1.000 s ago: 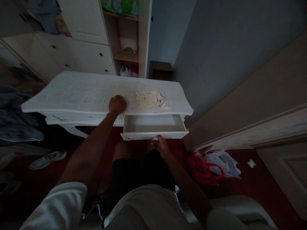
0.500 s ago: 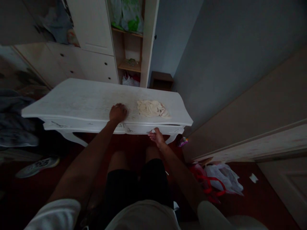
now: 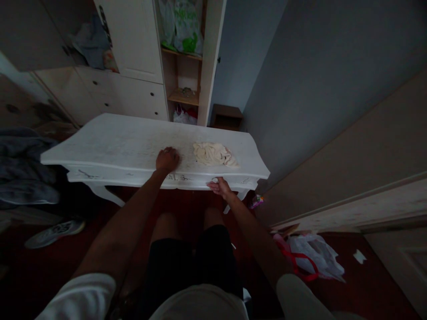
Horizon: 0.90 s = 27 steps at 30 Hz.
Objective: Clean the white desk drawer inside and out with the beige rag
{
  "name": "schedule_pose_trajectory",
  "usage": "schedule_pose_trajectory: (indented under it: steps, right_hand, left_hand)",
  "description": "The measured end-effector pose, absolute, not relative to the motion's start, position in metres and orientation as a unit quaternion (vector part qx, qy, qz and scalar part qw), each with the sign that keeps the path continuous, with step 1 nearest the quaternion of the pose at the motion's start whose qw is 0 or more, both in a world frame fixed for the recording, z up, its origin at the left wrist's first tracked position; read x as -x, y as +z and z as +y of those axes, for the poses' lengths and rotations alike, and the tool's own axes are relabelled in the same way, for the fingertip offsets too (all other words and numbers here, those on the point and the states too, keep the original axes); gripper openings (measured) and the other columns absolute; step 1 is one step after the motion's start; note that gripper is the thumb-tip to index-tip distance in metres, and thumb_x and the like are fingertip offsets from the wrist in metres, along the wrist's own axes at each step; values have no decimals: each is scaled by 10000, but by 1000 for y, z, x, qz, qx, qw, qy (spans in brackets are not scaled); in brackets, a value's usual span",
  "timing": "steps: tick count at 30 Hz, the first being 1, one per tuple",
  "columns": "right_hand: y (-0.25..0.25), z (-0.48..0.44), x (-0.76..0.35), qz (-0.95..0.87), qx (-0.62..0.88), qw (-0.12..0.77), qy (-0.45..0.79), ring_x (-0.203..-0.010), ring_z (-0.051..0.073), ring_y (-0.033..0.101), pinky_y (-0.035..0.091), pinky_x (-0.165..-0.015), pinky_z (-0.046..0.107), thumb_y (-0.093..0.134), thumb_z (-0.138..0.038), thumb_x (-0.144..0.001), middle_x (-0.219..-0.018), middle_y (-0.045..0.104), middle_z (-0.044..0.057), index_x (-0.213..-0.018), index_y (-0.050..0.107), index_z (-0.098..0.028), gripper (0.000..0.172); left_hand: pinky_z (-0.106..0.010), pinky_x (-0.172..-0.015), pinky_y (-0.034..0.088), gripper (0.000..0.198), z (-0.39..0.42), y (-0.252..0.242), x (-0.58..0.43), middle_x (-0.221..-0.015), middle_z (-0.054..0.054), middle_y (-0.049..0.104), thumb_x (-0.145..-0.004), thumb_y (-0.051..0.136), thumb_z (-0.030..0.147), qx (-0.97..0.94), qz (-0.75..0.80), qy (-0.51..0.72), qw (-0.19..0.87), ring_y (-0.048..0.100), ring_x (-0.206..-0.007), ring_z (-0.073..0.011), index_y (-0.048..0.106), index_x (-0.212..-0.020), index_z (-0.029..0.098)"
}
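Observation:
A white table (image 3: 126,133) with curved edges and dark carved trim stands before me. My left hand (image 3: 167,160) rests on its top near the front edge; in the dim light its fingers are rounded away from view, and I cannot tell if they are closed. At the right front drawer (image 3: 196,179), my right hand (image 3: 220,186) grips a pale round drawer knob (image 3: 215,180), thumb over it and fingers beneath. The drawer face sits level with the table front. A crumpled cream cloth (image 3: 213,154) lies on the tabletop, right of my left hand. Grey smudges mark the surface.
Behind the table stands a white wardrobe (image 3: 140,49) with an open compartment holding plastic bags (image 3: 187,26). A small brown box-like unit (image 3: 227,116) is by the wall. Bags (image 3: 313,255) lie on the red floor at right. A shoe (image 3: 55,233) and dark clothing (image 3: 26,164) are at left.
The right drawer has moved in, and the dark gap above it has closed. My right hand stays on the knob; the left stays on the tabletop. My view has shifted slightly.

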State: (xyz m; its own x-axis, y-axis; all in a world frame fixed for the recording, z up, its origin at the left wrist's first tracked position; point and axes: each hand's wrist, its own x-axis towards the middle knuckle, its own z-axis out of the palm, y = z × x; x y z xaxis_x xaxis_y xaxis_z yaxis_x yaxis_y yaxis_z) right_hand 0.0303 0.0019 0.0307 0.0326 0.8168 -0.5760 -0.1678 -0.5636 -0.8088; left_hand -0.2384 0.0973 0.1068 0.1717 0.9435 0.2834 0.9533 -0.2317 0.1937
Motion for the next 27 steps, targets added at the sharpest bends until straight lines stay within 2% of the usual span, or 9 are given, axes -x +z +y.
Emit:
schedule_pose_trajectory:
  steps: [3, 7, 9, 10, 13, 17, 19, 22, 27]
  right_hand:
    - [38, -1, -37, -273, 612, 336, 661, -708, 181, 655, 451, -700, 318, 402, -509, -925, -841, 767, 84, -845, 620, -199, 388]
    - [61, -15, -58, -366, 622, 193, 665, -671, 230, 662, 421, -579, 312, 448, -743, -830, -851, 764, 163, -870, 659, -167, 616]
    - [80, -23, -77, -428, 602, 152, 657, -638, 224, 658, 402, -524, 285, 511, -783, -768, -846, 764, 173, -888, 691, -152, 667]
    - [91, -26, -89, -464, 574, 151, 658, -634, 212, 659, 404, -511, 271, 573, -754, -751, -866, 768, 162, -908, 707, -155, 634]
    - [121, -25, -128, -532, 494, 192, 660, -694, 193, 681, 464, -545, 255, 762, -553, -708, -921, 775, 118, -949, 734, -182, 444]
    - [140, 0, -172, -527, 552, 321, 561, -640, 165, 664, 504, -522, 250, 785, -386, -717, -880, 767, 127, -893, 741, -147, 300]
    - [139, 17, -187, -494, 612, 385, 483, -589, 162, 653, 511, -478, 260, 761, -341, -735, -830, 756, 125, -835, 721, -140, 228]
    - [131, 40, -197, -462, 664, 436, 395, -528, 148, 622, 503, -439, 265, 703, -291, -771, -738, 726, 91, -770, 664, -153, 143]
    - [117, 60, -195, -477, 692, 465, 278, -392, 101, 483, 380, -384, 222, 628, -315, -801, -529, 624, 15, -679, 606, -177, 186]
  left_hand:
    - [-413, -1120, 327, 457, 96, 108, 238, -1370, -198, 574, -906, 336, 287, 763, -623, -169, 18, 488, -1311, -275, 613, -1213, 93]
    - [-411, -1127, 323, 444, 94, 109, 238, -1365, -184, 582, -901, 352, 285, 759, -628, -171, 16, 500, -1300, -268, 617, -1211, 110]
    - [-422, -1121, 332, 444, 93, 110, 238, -1357, -193, 587, -899, 351, 281, 761, -624, -174, 11, 501, -1297, -275, 623, -1202, 104]
    - [-425, -1119, 335, 443, 93, 110, 238, -1355, -193, 589, -898, 350, 279, 762, -623, -177, 10, 499, -1300, -277, 625, -1199, 105]
    - [-421, -1124, 333, 434, 93, 110, 238, -1359, -175, 592, -900, 352, 284, 759, -625, -182, 9, 489, -1312, -273, 626, -1199, 131]
    - [-415, -1131, 332, 428, 94, 108, 240, -1368, -159, 588, -906, 352, 296, 759, -626, -178, 6, 480, -1324, -265, 619, -1209, 156]
    - [-418, -1139, 325, 431, 94, 108, 240, -1380, -160, 581, -908, 352, 298, 760, -626, -175, 7, 468, -1339, -265, 614, -1219, 157]
    - [-415, -1152, 313, 451, 94, 107, 240, -1397, -185, 564, -911, 361, 295, 758, -629, -174, 6, 466, -1347, -273, 602, -1246, 115]
    - [-394, -1158, 315, 436, 93, 109, 240, -1404, -176, 562, -921, 374, 290, 749, -638, -175, 3, 483, -1342, -260, 614, -1246, 125]
